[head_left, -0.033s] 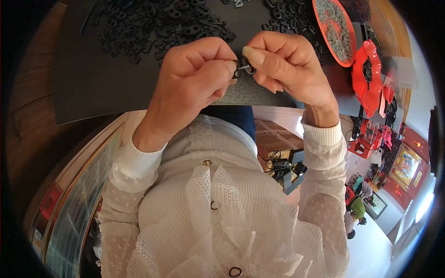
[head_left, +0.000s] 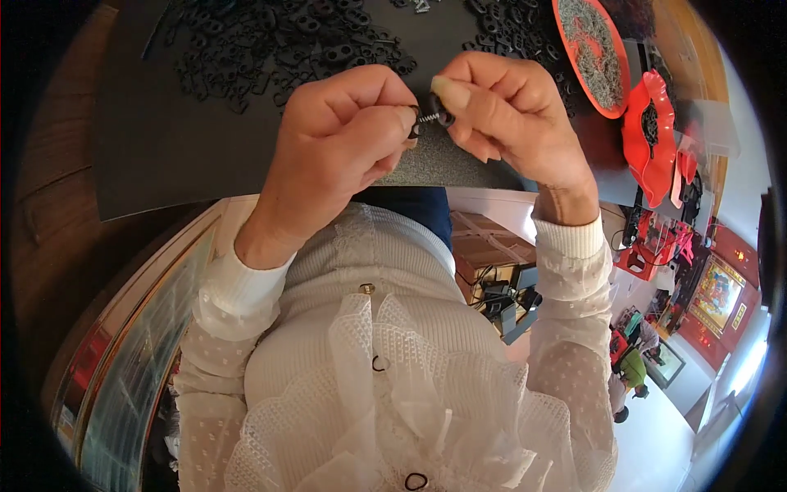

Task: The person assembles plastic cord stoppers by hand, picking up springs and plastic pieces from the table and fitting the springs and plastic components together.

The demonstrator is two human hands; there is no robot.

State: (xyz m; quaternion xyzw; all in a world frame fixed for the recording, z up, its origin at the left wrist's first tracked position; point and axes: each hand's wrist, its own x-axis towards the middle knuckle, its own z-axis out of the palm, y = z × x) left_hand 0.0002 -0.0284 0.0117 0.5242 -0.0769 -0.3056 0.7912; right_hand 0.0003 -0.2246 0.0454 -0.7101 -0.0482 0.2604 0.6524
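Fingertips of both hands meet over the near edge of the black mat, pinching a small assembly: the right hand grips a little black plastic part between thumb and forefinger, and the left hand, curled into a loose fist, pinches a short coiled metal spring against it. Spring and part touch, held in the air just above the mat. Judging by this, the step in hand is seating the spring into the part; the next move would call for a steady push along the spring's axis, without letting it bend or fly off. Beyond the hands, at the mat's far side, lies a heap of similar black parts, flat, loop-shaped and dull. To the mat's right stands a shallow red tray, glossy-rimmed and filled with fine grey metal pieces, likely more springs, though too small to tell. Further right is a wavy-edged red dish. Under the mat shows dark wooden table.
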